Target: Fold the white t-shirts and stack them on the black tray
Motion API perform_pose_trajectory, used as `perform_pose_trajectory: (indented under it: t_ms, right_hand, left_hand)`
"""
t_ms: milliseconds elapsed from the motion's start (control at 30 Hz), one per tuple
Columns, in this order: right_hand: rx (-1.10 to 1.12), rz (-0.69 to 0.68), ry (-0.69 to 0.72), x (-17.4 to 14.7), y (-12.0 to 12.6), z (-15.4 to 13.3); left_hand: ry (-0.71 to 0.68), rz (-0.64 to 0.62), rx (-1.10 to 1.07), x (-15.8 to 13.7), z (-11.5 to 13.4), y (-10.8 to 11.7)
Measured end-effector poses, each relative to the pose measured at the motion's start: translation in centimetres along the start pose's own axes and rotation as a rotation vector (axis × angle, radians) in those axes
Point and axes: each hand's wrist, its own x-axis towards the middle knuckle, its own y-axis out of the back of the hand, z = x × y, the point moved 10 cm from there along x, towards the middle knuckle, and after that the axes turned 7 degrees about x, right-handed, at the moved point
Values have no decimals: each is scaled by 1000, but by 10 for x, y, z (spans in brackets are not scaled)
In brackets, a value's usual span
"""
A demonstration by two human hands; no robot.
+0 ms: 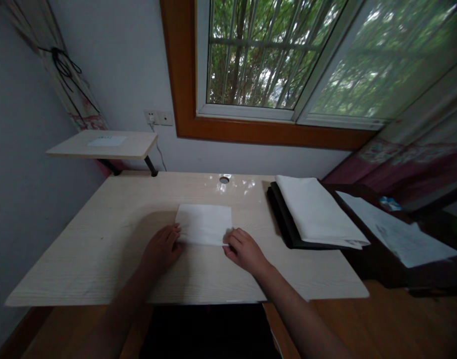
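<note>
A white rectangular sheet of paper (203, 224) lies flat on the pale wooden desk, squarely before me. It looks folded, though its layers are hard to make out. My left hand (162, 251) is at its lower left corner, with bent fingers and thumb closed on the edge. At the lower right corner, my right hand (246, 251) pinches the paper between thumb and fingers. Both wrists hover low over the desk's front part.
Right of the paper, a stack of large white sheets (318, 212) rests on a black folder (284, 219). A raised shelf (134, 151) stands at the desk's (82, 259) back left. Beyond the right edge, a dark surface carries another large sheet (400, 232). A window is behind.
</note>
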Motion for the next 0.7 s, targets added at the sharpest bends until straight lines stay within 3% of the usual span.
perform_pose_trajectory:
  t_ms: [700]
  right_hand:
    - [-145,185,-239,0,23,27]
  left_hand:
    - [63,21,63,4,-7,7]
